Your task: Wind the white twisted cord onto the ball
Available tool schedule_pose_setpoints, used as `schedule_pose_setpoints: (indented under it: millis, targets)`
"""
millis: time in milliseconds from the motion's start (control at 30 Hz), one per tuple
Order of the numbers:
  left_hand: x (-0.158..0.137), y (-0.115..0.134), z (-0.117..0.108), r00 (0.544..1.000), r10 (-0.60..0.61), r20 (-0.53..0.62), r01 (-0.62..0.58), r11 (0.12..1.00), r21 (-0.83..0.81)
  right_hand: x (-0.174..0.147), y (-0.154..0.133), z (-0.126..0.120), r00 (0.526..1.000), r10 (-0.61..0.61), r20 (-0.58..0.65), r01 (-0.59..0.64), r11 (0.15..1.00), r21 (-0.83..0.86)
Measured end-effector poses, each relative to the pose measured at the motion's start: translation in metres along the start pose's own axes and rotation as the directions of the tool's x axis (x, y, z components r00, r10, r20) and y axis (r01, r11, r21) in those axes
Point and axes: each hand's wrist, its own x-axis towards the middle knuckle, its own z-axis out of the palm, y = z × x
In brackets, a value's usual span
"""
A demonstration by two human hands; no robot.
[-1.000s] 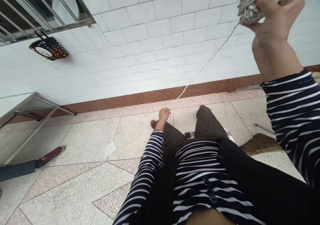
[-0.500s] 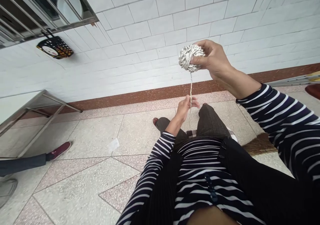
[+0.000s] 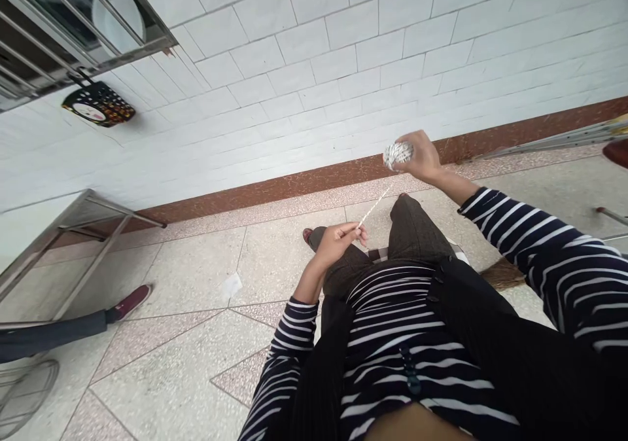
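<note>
A ball of twisted whitish cord [image 3: 396, 156] is held out in front of me, near the foot of the wall. My right hand [image 3: 422, 156] is wrapped around its right side. From the ball a strand of cord [image 3: 375, 207] slants down to the left. My left hand [image 3: 338, 243] pinches this strand between thumb and fingers, above my left thigh and lower than the ball. The strand looks straight between the two hands. Where it enters the ball is too blurred to make out.
A bag [image 3: 99, 104] hangs from the barred window [image 3: 73, 29] on the tiled wall. At left stand a metal-legged table [image 3: 93, 258] and another person's shoe [image 3: 131, 302]. A white scrap [image 3: 231, 287] lies on the floor. A bristly brown object [image 3: 501, 275] is beside me.
My right hand has lowered the cord ball and moved it slightly right. My left hand has moved down and left, its fingers now closed on the strand, which slants instead of hanging upright.
</note>
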Motion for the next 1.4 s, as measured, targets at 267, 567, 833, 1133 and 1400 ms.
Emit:
schedule_pose_setpoints:
  millis: [267,567,833,1133,1400]
  targets:
    - [0.068,0.015,-0.043,0.906,0.198,-0.375,-0.174,0.98,0.098,-0.108,-0.025,0.013,0.819,-0.112,0.563,-0.213,0.852,0.479]
    - [0.073,-0.051,0.016,0.983,-0.051,-0.178,0.049,0.999,-0.017,-0.132,-0.077,-0.016,0.801,-0.033,0.598,-0.568,0.274,0.776]
    - [0.051,-0.059,0.02,0.992,-0.122,-0.022,0.118,0.982,-0.149,-0.124,-0.059,-0.021,0.833,0.168,0.527,-0.55,0.139,0.824]
    - [0.033,-0.059,0.01,0.991,-0.104,-0.085,0.103,0.995,-0.014,-0.115,-0.054,-0.033,0.842,0.209,0.497,-0.529,0.141,0.837]
    - [0.036,-0.04,0.004,0.974,-0.009,-0.228,-0.01,0.996,-0.085,-0.118,-0.07,-0.036,0.84,0.155,0.521,-0.54,0.138,0.83]
